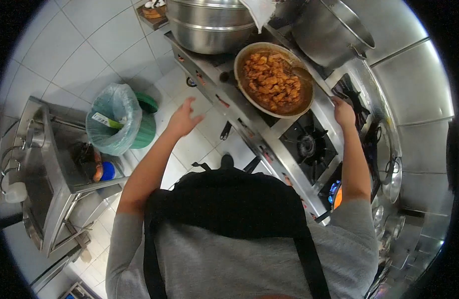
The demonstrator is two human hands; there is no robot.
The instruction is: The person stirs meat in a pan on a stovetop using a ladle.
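Note:
A wide pan [238,84] on the stove holds browned chunks of food [274,79] in a reddish sauce. A ladle [303,74] rests with its bowl in the food at the pan's right side, and its long handle runs out over the rim. My right hand [344,112] is closed around the end of that handle. Off the stove's front edge, my left hand [184,118] hangs in the air with its fingers apart and holds nothing.
A large steel pot [209,32] stands behind the pan, and a deep stockpot [321,35] at the back right. An uncovered burner [307,145] lies nearer me. A lined green bin [145,130] and a steel sink [40,187] are on the left.

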